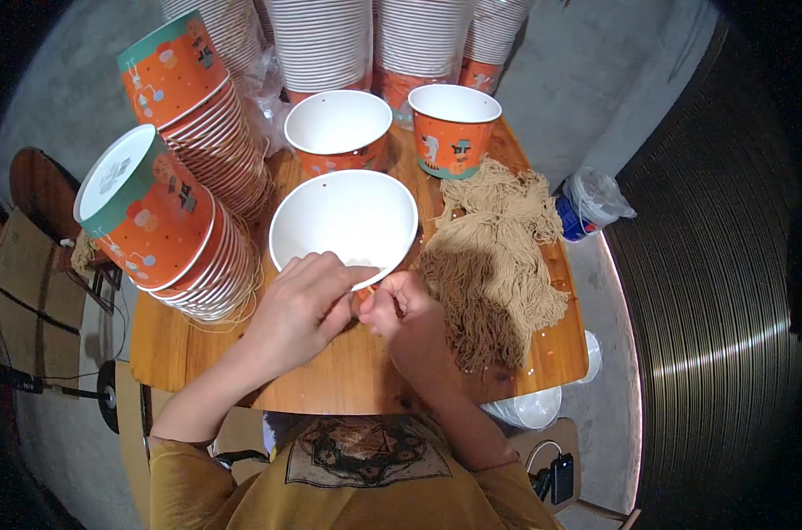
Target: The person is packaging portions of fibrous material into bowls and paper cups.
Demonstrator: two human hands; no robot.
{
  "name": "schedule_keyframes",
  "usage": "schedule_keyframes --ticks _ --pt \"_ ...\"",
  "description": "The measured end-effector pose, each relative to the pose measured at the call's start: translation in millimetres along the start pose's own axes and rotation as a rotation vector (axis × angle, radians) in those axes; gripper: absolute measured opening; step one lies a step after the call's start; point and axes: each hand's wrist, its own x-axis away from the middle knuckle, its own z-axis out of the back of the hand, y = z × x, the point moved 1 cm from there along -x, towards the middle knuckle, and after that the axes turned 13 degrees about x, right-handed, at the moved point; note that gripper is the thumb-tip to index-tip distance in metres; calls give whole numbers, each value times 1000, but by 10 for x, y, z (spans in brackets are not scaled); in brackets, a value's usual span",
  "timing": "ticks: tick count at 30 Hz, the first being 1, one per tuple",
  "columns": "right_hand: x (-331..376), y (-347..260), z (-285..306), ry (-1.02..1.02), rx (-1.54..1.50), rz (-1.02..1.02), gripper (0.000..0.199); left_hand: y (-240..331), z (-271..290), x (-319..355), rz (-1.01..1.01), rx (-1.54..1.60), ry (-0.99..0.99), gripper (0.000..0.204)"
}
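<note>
In the head view, I take the near bucket (343,216) as my landmark, white inside and orange outside, at the wooden tabletop (304,380); my left hand (302,300) holds its near rim, thumb along the lip; my right hand (402,309) is just right of that, fingers curled narrow at the orange wall; whether this grip pinches wall, thread or nothing, I cannot tell from here. The tan thread bundle (507,238) lies just right of the near bucket; two stacks of inverted buckets, a nearer stack (158,212) and a farther stack (189,97), lean to its left; a second bucket (339,132) stands right behind it, and a third bucket (454,137) behind it to the right.

As I judge it, pressing too hard with the left could buckle the rim; slack there during a pull by the right could swivel the near bucket; a forearm brushing the bundle could tangle strands.

The near bucket's mouth points up, perhaps tipped towards me; its long axis runs from base to mouth, roughly upright; my hands hide the base, so I cannot read the exact tilt.
</note>
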Motion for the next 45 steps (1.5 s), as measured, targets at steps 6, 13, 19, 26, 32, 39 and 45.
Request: schedule_keyframes --ticks 6,13,19,26,32,39,45 --pt "8 -26 9 2 -50 -58 8 27 -2 -14 22 18 -23 33" --pt "42 4 -2 23 -54 -78 10 30 -1 -63 8 49 -71 32" --pt "58 0 16 50 -49 -119 12 -123 36 -211 80 231 -227 26" --pt "56 86 18 63 -40 -81 11 -229 45 -517 345 356 -539 11" --pt "47 59 111 165 7 66 10 -205 -56 -491 158 191 -413 7" --pt "-133 -210 319 72 126 -54 11 -90 -28 -484 -11 238 -169 5" --pt "-276 -73 362 -161 -165 -156 16 -78 34 -382 545 693 -243 11"
